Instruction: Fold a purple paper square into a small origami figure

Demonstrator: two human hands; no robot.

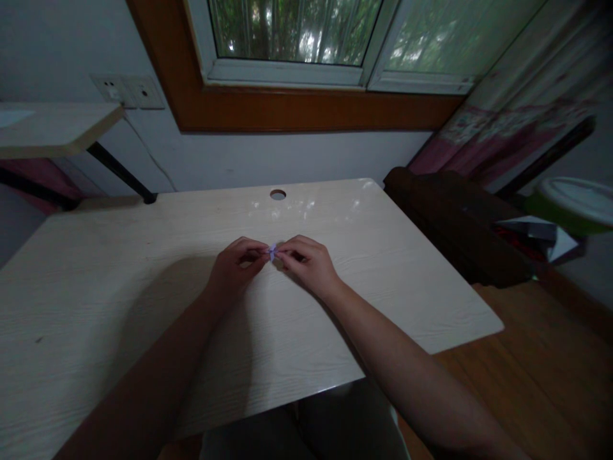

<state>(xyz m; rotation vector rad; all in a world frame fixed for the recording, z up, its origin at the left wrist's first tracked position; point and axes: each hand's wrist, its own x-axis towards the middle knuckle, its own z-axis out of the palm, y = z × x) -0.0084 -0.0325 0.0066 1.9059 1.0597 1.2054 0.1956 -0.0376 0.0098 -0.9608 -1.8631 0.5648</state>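
Head view, small purple piece [272, 252] between left fingers [255, 244] and right fingers [291, 245], both pinched closed on its opposite sides

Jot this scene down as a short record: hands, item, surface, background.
Left hand: fingertips at the item's left side
Right hand: fingertips at its right side
Item: small purple piece, pinched between both hands; too small to identify
Surface: pale wood-grain table with a round hole near the far edge
Background: window, trees outside
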